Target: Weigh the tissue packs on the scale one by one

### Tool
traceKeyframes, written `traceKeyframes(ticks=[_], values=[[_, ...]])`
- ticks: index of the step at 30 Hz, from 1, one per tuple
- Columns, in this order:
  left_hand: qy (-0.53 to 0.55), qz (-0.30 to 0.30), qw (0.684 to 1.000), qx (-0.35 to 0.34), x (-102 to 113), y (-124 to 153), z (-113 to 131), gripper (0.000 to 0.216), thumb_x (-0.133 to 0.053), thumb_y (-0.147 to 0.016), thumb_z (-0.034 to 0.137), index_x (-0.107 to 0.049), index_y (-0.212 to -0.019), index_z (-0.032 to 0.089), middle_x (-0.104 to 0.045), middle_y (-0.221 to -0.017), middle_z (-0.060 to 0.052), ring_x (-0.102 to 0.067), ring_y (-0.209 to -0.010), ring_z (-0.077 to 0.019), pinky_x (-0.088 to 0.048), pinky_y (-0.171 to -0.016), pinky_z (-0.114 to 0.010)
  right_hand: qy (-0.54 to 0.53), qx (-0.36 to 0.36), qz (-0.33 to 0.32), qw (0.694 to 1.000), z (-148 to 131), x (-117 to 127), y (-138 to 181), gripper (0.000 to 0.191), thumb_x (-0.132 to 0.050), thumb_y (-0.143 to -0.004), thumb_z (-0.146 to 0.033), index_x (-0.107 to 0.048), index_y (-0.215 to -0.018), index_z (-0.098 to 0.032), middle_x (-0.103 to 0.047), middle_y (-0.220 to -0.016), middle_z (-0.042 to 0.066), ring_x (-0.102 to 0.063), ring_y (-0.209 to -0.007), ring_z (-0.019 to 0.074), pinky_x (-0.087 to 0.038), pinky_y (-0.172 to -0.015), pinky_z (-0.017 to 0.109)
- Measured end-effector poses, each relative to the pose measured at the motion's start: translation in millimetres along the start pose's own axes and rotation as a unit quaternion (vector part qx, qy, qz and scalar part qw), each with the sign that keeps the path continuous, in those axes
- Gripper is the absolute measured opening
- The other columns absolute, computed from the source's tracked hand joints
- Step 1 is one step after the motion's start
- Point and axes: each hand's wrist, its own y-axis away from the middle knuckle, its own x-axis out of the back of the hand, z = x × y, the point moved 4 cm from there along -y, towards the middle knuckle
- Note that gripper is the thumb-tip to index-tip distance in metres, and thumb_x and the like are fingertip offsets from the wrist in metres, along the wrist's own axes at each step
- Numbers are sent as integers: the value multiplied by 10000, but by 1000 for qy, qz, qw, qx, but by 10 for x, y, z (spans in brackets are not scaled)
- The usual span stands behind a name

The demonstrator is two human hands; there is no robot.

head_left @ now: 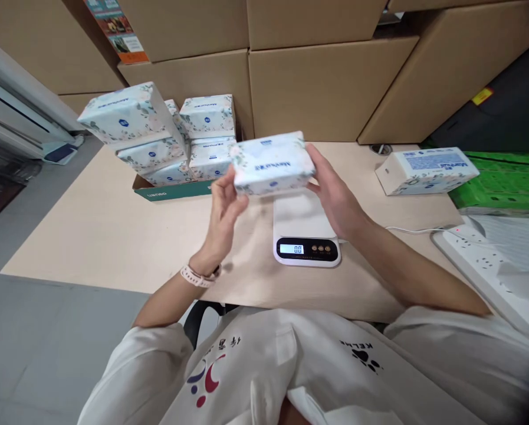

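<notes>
Between my two hands hangs a pack of tissues (273, 162), white and pale blue with a floral print. My left hand (223, 206) grips its left end, and my right hand (335, 192) grips its right end. Below and slightly right of the pack lies a white digital scale (306, 221) whose lit display reads 0.0. Part of the scale's plate is hidden by the pack and my right hand. To the left, several like tissue packs (125, 118) are stacked in a green box (171, 192). Another tissue pack (427, 171) lies on the right of the table.
Cardboard boxes (308, 88) wall off the back of the wooden table (114, 236). A white power strip (480, 265) and green packages (507, 180) are at the right. A white cable (417, 229) runs across the tabletop toward the scale.
</notes>
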Motion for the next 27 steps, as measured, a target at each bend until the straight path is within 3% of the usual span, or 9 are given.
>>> traceKeyframes(ticks=[4, 6, 9, 12, 16, 19, 22, 24, 27], values=[[25, -92, 993, 70, -422, 431, -81, 524, -729, -1003, 508, -493, -1440, 343, -344, -1822, -49, -309, -1718, -279, -272, -1426, -554, -22, -70, 93, 993, 227, 281, 872, 644, -388, -1068, -749, -357, -1682, -556, -302, -1823, -184, -239, -1745, 266, -196, -1445, 614], [42, -113, 987, 103, -522, 535, -146, 493, -726, -1006, 483, -498, -1418, 342, -268, -1854, -43, -216, -1750, -282, -214, -1445, -564, -34, -87, 120, 988, 372, 322, 1101, 623, -415, -1071, -732, -398, -1665, -548, -341, -1813, -161, -275, -1734, 256, -190, -1445, 621], [55, -118, 983, 130, -562, 583, -218, 462, -721, -1005, 492, -513, -1384, 332, -269, -1854, -55, -201, -1753, -298, -181, -1448, -586, -48, -97, 140, 984, 510, 325, 1236, 621, -460, -1064, -721, -453, -1647, -507, -382, -1803, -120, -304, -1723, 246, -197, -1443, 619], [34, -93, 986, 132, -494, 526, -210, 451, -714, -1006, 518, -539, -1375, 328, -327, -1832, -66, -234, -1744, -304, -177, -1446, -584, -51, -92, 157, 982, 506, 346, 1232, 624, -483, -1061, -711, -484, -1637, -471, -410, -1795, -82, -324, -1716, 239, -219, -1445, 587], [-5, 1, 998, 69, -206, 218, 14, 453, -750, -980, 524, -587, -1361, 342, -446, -1769, -44, -304, -1722, -294, -232, -1436, -537, -25, -46, 186, 981, 273, 479, 1048, 639, -480, -1054, -726, -513, -1622, -434, -504, -1744, -21, -380, -1691, 271, -299, -1418, 593], [-18, 93, 995, 12, 107, -84, 262, 426, -799, -938, 504, -637, -1296, 339, -547, -1690, -21, -389, -1684, -278, -315, -1412, -463, 3, -13, 166, 986, -17, 541, 751, 643, -476, -1039, -758, -552, -1588, -432, -521, -1730, -20, -391, -1684, 301, -330, -1407, 598], [-10, 165, 986, 6, 342, -238, 385, 371, -807, -913, 469, -677, -1221, 309, -638, -1598, -38, -517, -1599, -281, -397, -1368, -450, 2, 8, 133, 991, -277, 492, 462, 621, -484, -1032, -768, -605, -1535, -425, -570, -1690, -21, -435, -1658, 319, -350, -1399, 601], [8, 169, 985, 29, 376, -226, 349, 347, -788, -906, 455, -700, -1198, 289, -665, -1570, -56, -563, -1560, -290, -424, -1347, -471, -5, 16, 125, 992, -350, 443, 372, 620, -475, -1038, -765, -616, -1524, -406, -596, -1666, -9, -460, -1642, 324, -355, -1393, 610], [40, 89, 989, 116, 241, -98, 165, 405, -676, -953, 565, -734, -1240, 285, -626, -1632, -64, -500, -1616, -308, -407, -1354, -508, -4, 14, 153, 988, -246, 455, 438, 619, -469, -1041, -756, -616, -1521, -392, -603, -1659, 6, -465, -1638, 327, -370, -1383, 609]])
